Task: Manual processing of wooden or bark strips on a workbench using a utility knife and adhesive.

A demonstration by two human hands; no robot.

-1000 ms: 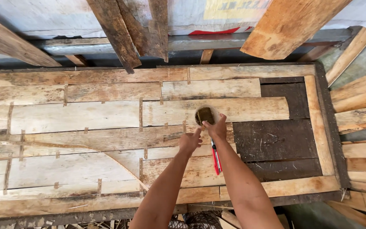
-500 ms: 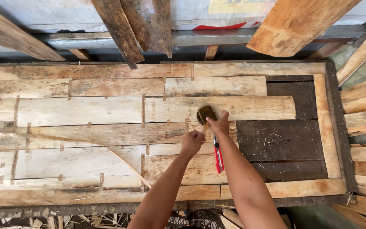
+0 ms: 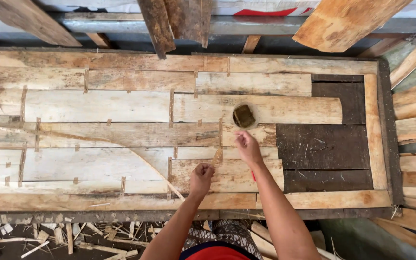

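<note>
The wooden panel (image 3: pixel 121 139) lies flat, pieced from pale, uneven planks joined edge to edge, with dark unfilled sections at its right end. A small round tin (image 3: pixel 244 116) sits open on the planks just beyond the right hand (image 3: pixel 247 147), holding a dark brownish substance. The right hand rests on the wood, whether pinching anything cannot be told; the left hand (image 3: pixel 201 175) is clenched into a fist on the lower planks, its contents not visible.

A round tin (image 3: pixel 244 116) sits on the board panel (image 3: pixel 121 139), beyond both hands.
</note>
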